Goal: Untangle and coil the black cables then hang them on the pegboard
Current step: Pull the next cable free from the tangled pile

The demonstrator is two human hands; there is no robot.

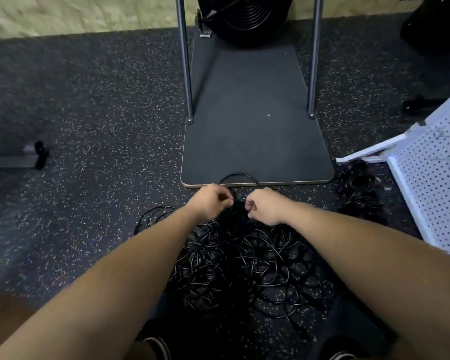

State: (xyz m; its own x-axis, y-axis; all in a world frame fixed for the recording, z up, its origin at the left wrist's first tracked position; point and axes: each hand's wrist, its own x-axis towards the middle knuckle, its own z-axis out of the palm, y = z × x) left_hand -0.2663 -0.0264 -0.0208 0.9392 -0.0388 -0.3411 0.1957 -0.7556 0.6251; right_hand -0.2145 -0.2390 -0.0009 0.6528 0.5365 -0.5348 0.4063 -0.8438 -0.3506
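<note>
A tangled heap of black cables (244, 258) lies on the speckled floor between my feet and a dark board. My left hand (211, 201) and my right hand (264, 207) reach out side by side over the far end of the heap. Each has its fingers curled round black cable strands rising from the pile. One loop of cable (238, 176) arches onto the board's near edge just beyond my hands. The white pegboard (434, 183) leans at the right, its face dotted with holes.
A dark board (255, 131) on the floor carries two metal poles (185, 61) and a black round fan-like object (242, 19) at the back. More black cable bundles (356, 185) lie by the pegboard's foot. A grey bar with a black clamp (39, 154) lies at the left.
</note>
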